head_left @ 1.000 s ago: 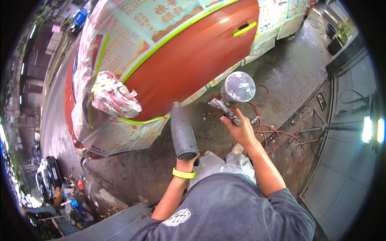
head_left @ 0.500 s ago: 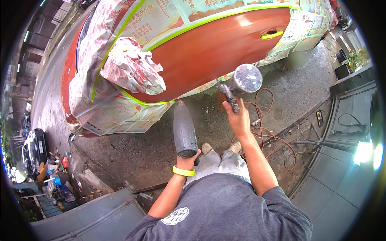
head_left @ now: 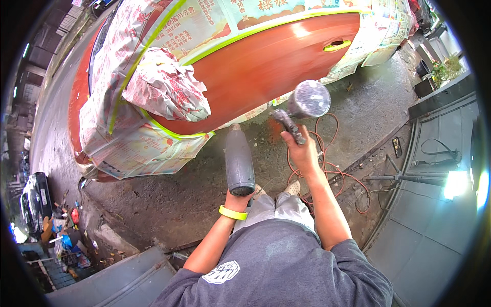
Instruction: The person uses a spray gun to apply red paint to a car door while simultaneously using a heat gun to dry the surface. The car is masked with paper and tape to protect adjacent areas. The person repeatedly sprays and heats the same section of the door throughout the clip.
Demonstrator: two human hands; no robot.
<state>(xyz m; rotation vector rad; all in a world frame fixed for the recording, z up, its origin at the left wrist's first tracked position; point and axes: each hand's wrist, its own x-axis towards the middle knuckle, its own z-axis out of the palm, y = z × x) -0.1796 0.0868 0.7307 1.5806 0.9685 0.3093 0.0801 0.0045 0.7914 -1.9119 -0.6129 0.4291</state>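
My right hand [head_left: 304, 153] is closed round a metal spray gun [head_left: 288, 124]. A round cup with a grey, white-spotted top [head_left: 311, 99] sits on the gun. A faint reddish haze shows left of the gun. My left hand [head_left: 238, 200], a yellow band at its wrist, holds a dark grey, tapered, bottle-shaped tool [head_left: 239, 161]. Its narrow tip points toward the car, and its body hides most of my fingers. Beyond both hands lies a glossy red-brown car door [head_left: 255, 71], edged with yellow-green tape and masking paper [head_left: 215, 25]. The tool and gun appear apart from the door.
Crumpled paper [head_left: 166, 87] wraps a bulge on the car's left. A red hose [head_left: 335, 171] loops over the ground beside my right foot. On the right, a stand [head_left: 419, 177] carries a bright lamp. Clutter [head_left: 66, 238] lies at lower left, by a grey metal panel [head_left: 117, 276].
The view has shifted a little, so the car sits further left. The spray gun and cup have moved slightly left. The grey tool's rear end has tipped out of sight somewhat; both grips stay.
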